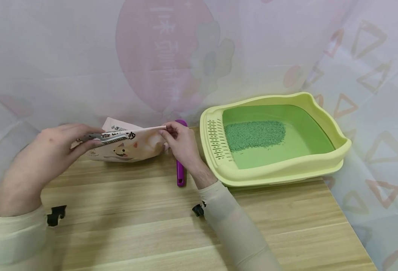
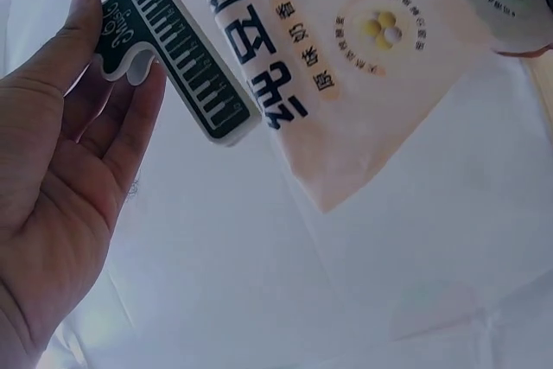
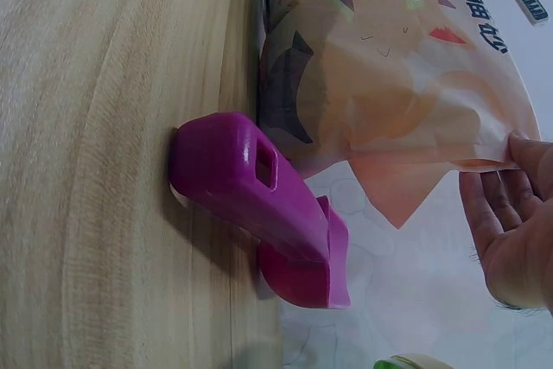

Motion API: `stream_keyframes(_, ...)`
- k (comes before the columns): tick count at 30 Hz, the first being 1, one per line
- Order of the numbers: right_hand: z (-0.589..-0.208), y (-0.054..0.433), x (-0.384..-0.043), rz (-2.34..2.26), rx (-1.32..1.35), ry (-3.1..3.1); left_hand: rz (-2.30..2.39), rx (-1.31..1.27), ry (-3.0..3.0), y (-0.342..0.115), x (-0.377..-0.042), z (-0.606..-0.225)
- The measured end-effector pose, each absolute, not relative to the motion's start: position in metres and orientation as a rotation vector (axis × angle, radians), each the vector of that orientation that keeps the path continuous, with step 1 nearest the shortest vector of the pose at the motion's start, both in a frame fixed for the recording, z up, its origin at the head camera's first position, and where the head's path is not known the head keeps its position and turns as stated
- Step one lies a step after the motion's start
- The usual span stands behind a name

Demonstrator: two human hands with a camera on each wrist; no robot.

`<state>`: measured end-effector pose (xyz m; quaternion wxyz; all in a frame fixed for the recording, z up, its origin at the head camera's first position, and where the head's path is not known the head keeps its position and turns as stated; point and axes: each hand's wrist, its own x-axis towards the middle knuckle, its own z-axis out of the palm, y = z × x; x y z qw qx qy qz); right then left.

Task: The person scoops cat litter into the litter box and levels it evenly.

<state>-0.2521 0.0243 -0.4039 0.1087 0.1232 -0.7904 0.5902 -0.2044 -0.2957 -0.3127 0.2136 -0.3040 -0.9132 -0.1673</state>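
Observation:
My left hand (image 1: 58,148) pinches a clip (image 2: 186,49) between thumb and fingers; the clip carries a black-and-white piano-key pattern. In the head view it lies along the top edge of a pale pink cat litter bag (image 1: 144,145), which has a cartoon cat on its front. At the bag's right top corner, my right hand (image 1: 183,146) pinches the edge between thumb and fingers. The bag stands on the table, its top leaning over. In the right wrist view, the corner sits between the right thumb (image 3: 527,149) and fingertips.
A purple scoop (image 1: 180,175) lies on the wooden table (image 1: 134,226) just right of the bag, partly behind my right hand. Farther right is a yellow-green litter box (image 1: 270,171) with green pellets (image 1: 256,133) inside. A printed white sheet (image 1: 66,49) hangs behind the table.

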Motion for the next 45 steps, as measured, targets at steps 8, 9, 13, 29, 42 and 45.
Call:
stream_keyframes(8, -0.404, 0.024, -0.253, 1.724, 0.360, -2.328, -0.351, -0.718, -2.441, -0.296, -0.203, -0.307)
stream_keyframes(9, -0.404, 0.024, -0.253, 1.724, 0.360, -2.328, -0.348, -0.685, -2.434, -0.294, -0.203, -0.307)
stream_keyframes(13, -0.404, 0.024, -0.253, 1.723, 0.364, -2.328, -0.386, -0.606, -2.382, -0.285, -0.202, -0.309)
stream_keyframes(29, -0.405, 0.024, -0.253, 1.720, 0.375, -2.320, -0.377, -0.560, -2.394, -0.272, -0.214, -0.328)
stream_keyframes(42, -0.404, 0.024, -0.251, 1.735, 0.392, -2.308, -0.368, -0.600, -2.436, -0.267, -0.225, -0.346)
stream_keyframes(45, -0.403, 0.022, -0.251, 1.692, 0.395, -2.331, -0.374, -0.596, -2.452, -0.268, -0.226, -0.349)
